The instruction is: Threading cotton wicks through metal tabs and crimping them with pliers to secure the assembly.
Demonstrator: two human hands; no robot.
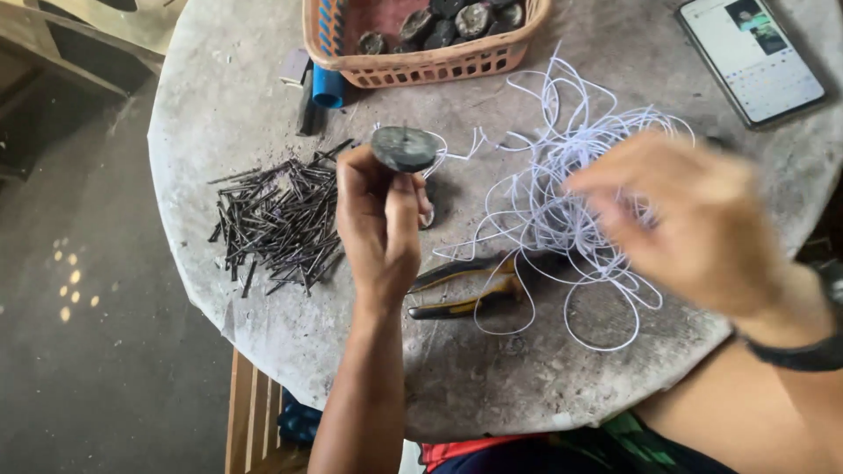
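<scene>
My left hand [379,224] is closed around the stem of a dark round disc [405,147], held just above the round grey table [492,386]. A thin white string trails from the disc toward a tangled heap of white string [571,211] to its right. My right hand [694,219] hovers blurred over that heap with fingers spread; I cannot tell whether it touches a strand. A dark band sits on my right wrist. Left of my left hand lies a pile of black nails [279,215].
Pliers with yellow-and-black handles [470,285] lie under my left hand near the string. An orange plastic basket [421,53] with several dark discs stands at the table's far side, a blue tube [328,88] beside it. A phone [753,54] lies far right.
</scene>
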